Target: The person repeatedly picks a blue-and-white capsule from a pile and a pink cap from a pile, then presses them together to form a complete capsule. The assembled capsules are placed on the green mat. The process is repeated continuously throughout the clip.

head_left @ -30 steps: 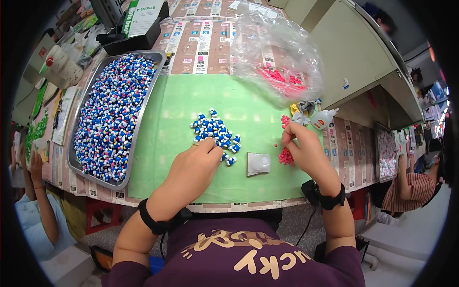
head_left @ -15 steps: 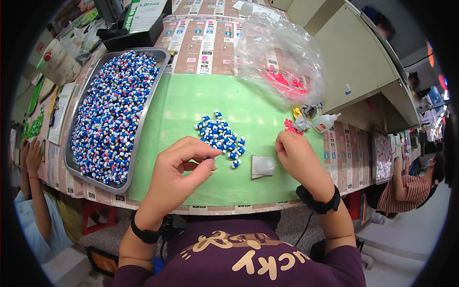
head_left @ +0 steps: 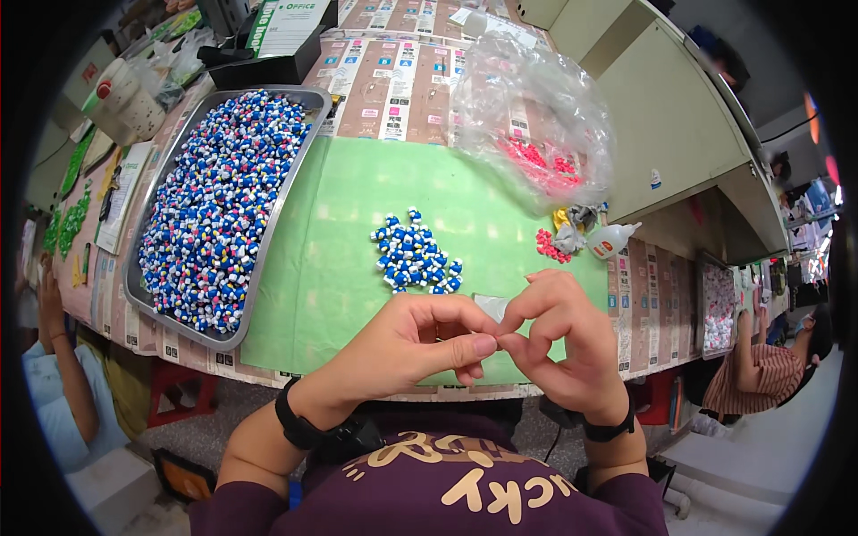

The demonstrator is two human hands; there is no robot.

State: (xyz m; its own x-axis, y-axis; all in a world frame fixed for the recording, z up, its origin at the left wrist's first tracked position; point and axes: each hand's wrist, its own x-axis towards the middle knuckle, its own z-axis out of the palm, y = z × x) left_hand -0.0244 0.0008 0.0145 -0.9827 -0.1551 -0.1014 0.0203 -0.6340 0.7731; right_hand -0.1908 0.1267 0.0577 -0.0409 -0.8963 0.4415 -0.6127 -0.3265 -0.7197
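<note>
My left hand (head_left: pixel 407 348) and my right hand (head_left: pixel 559 344) are raised together above the near edge of the green mat (head_left: pixel 340 259), fingertips touching. They pinch something small between them; the fingers hide it. Just beyond them on the mat lies a small pile of blue and white pieces (head_left: pixel 413 255). A small grey square pad (head_left: pixel 490 305) shows behind my right fingers. A few small red pieces (head_left: pixel 550 246) lie at the mat's right edge.
A metal tray (head_left: pixel 143 268) heaped with blue and white pieces stands at the left. A clear plastic bag (head_left: pixel 536 125) with red pieces lies at the back right, a small white bottle (head_left: pixel 615 238) beside it. Other people sit at the far left and right.
My left hand has left the blue and white pile and come up toward me; my right hand has lifted from the red pieces. Both now meet at the fingertips.
</note>
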